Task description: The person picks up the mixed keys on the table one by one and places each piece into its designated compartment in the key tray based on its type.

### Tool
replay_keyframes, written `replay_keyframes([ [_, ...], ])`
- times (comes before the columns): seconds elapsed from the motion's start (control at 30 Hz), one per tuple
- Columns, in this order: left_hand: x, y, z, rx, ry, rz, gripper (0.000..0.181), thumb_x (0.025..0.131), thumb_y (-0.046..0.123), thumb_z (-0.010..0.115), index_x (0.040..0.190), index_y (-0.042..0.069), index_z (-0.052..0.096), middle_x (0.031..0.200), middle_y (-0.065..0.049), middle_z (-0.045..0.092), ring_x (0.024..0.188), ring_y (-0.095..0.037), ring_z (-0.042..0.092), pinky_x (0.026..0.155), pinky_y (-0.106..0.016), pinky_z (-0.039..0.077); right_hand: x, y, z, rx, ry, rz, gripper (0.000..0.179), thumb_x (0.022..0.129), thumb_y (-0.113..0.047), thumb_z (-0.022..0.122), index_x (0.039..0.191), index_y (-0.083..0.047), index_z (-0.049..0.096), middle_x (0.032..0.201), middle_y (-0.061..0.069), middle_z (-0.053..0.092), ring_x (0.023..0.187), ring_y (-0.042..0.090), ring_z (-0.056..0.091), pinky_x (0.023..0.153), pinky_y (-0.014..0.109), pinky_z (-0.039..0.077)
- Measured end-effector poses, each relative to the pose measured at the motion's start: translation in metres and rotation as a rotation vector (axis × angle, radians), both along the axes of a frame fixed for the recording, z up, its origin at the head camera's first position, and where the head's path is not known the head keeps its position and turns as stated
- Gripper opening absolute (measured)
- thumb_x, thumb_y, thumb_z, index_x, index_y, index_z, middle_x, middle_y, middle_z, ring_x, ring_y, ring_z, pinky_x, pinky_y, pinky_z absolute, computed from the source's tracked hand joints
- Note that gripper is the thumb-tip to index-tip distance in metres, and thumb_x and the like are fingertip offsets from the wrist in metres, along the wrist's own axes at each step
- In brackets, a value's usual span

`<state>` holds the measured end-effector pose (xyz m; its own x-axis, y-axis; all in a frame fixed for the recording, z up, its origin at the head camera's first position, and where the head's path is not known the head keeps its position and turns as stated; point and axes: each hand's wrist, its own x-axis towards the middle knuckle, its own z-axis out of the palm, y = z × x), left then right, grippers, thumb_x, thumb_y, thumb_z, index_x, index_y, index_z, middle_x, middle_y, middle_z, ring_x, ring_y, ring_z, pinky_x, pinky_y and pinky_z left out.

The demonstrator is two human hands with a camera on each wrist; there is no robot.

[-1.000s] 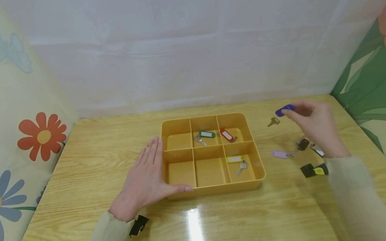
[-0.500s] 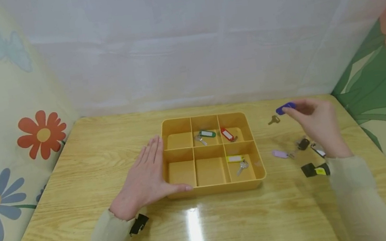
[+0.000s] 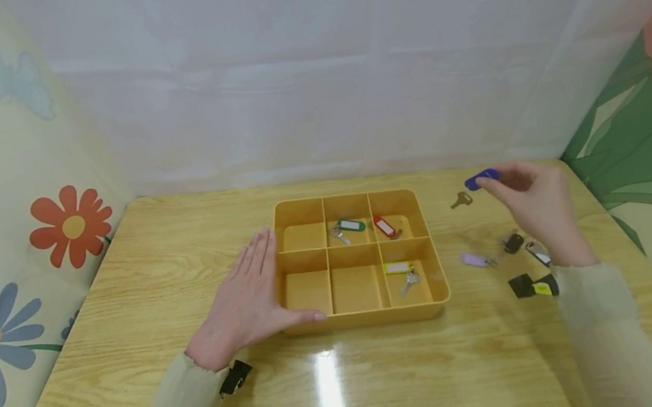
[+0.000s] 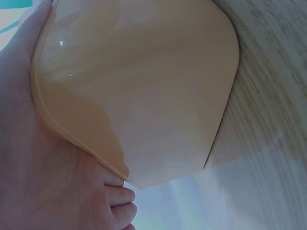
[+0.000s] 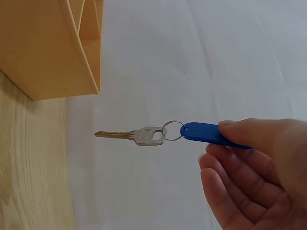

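My left hand (image 3: pixel 246 300) rests along the left side of a yellow six-compartment tray (image 3: pixel 366 320), fingers straight, thumb over the front rim. My right hand (image 3: pixel 543 209), raised right of the tray, pinches a blue key tag (image 5: pixel 206 133) between thumb and fingers. From the tag's ring hangs a key (image 5: pixel 148 136), clear of the tabletop. Inside the tray, a green key tag (image 3: pixel 351 225) with its key lies in the back middle compartment. A red key tag (image 3: pixel 385 227) is in the back right one, and a yellow key tag (image 3: pixel 397 268) with a key in the front right.
Right of the tray lie a lilac key tag (image 3: pixel 473 260), a black-headed key (image 3: pixel 513 243), a white-labelled tag (image 3: pixel 539 254) and a black item with a yellow patch (image 3: pixel 533 287). A black clip-like thing (image 3: pixel 235 378) sits by the left wrist. A white sheet (image 3: pixel 312 95) hangs behind the table.
The right hand has risen slightly, with the blue key tag and its key still hanging from it. The left hand and the tray look unmoved.
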<state>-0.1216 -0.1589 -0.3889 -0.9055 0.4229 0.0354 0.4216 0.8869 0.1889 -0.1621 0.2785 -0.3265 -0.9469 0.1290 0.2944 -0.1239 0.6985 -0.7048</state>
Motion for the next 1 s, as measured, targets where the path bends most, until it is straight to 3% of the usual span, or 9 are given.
replay_keyframes([
  [1.0,0.001,0.001,0.001,-0.004,-0.005,0.009,0.149,0.065,0.101,0.045,0.16,-0.004,-0.001,0.167,-0.02,-0.005,0.154,-0.034,0.001,0.124,-0.047,0.007,0.009,-0.014,0.011,-0.027,0.088,0.061,0.035,0.092,-0.037,0.077,0.108,-0.006,0.076,0.099,0.007,0.075,0.082,0.009,0.069,0.074,0.013,0.054],
])
